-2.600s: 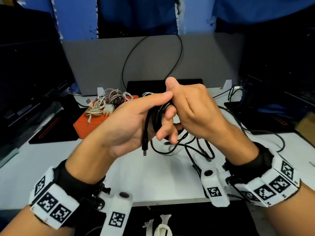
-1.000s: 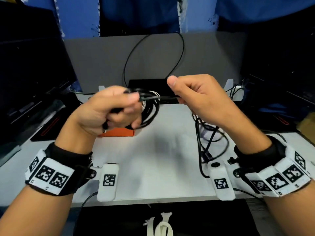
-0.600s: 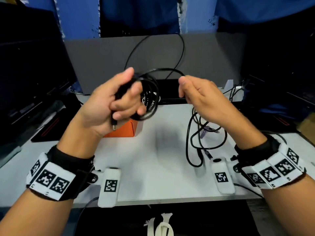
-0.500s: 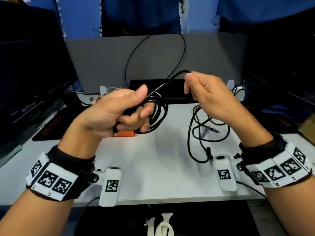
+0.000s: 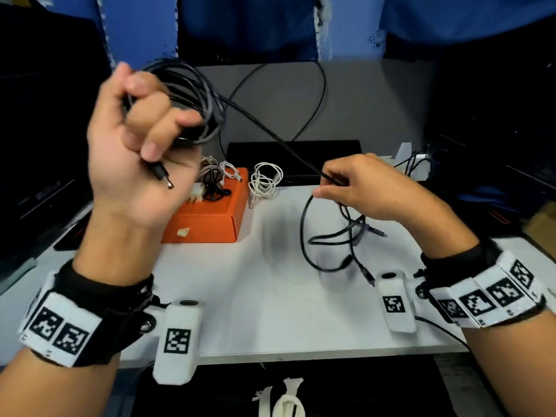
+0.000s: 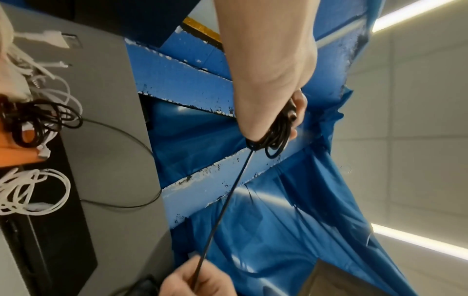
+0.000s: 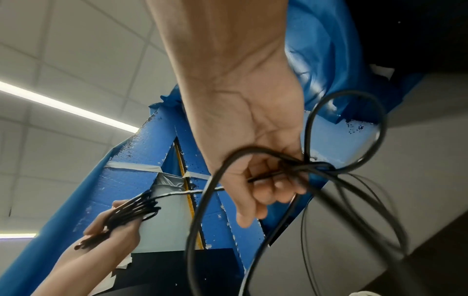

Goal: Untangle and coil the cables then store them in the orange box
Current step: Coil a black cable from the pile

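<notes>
My left hand (image 5: 135, 152) is raised high at the left and grips a coil of black cable (image 5: 192, 100), whose barrel plug (image 5: 162, 176) sticks out below the fingers. From the coil a taut strand (image 5: 270, 136) runs down to my right hand (image 5: 355, 185), which pinches it above the white table. The loose rest of the black cable (image 5: 334, 236) hangs and lies in loops under the right hand. The orange box (image 5: 207, 215) stands at the left middle of the table with coiled white and black cables (image 5: 215, 182) on it.
A coiled white cable (image 5: 266, 180) lies on the table just right of the box. A black flat device (image 5: 294, 152) and a grey panel (image 5: 361, 100) with a thin black wire stand behind. Dark monitors flank both sides. The white table (image 5: 270, 296) ends near my wrists.
My left hand has lifted the coil up and to the left. My right hand has dropped toward the table, so the strand between them is now stretched. The orange box is now uncovered.
</notes>
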Demonstrator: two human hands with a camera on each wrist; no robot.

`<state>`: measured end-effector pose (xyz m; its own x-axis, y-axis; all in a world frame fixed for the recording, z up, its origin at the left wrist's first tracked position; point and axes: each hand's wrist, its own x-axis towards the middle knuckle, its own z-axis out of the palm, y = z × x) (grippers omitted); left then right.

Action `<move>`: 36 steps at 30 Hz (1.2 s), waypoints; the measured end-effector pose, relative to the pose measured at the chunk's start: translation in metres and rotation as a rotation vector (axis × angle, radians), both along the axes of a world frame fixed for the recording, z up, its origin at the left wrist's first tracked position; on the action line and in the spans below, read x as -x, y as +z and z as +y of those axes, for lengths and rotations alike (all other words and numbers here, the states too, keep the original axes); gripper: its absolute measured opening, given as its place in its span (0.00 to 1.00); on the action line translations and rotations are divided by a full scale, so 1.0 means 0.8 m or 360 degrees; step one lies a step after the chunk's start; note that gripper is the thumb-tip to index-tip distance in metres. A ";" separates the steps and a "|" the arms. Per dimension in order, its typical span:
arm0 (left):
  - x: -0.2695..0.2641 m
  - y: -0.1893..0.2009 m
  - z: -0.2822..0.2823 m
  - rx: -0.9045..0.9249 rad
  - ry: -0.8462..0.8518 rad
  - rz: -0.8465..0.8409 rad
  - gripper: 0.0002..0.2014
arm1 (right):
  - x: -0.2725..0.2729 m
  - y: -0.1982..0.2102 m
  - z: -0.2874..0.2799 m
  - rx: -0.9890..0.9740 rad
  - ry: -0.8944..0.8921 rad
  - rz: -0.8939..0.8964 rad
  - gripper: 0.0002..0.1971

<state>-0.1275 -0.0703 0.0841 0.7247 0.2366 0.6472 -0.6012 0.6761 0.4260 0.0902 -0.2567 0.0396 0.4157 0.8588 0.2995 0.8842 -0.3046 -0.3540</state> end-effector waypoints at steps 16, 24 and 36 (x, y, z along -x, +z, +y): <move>0.007 -0.004 0.060 0.0359 0.0552 -0.0038 0.21 | -0.135 -0.019 -0.052 -0.0394 -0.0330 0.0671 0.19; -0.024 -0.024 0.039 -0.0034 0.0810 0.0672 0.20 | -0.133 -0.013 -0.068 0.0086 -0.0223 0.0664 0.20; -0.052 -0.072 -0.074 -0.0787 0.0050 0.0849 0.27 | 0.095 0.004 0.012 -0.0823 0.0407 0.0512 0.19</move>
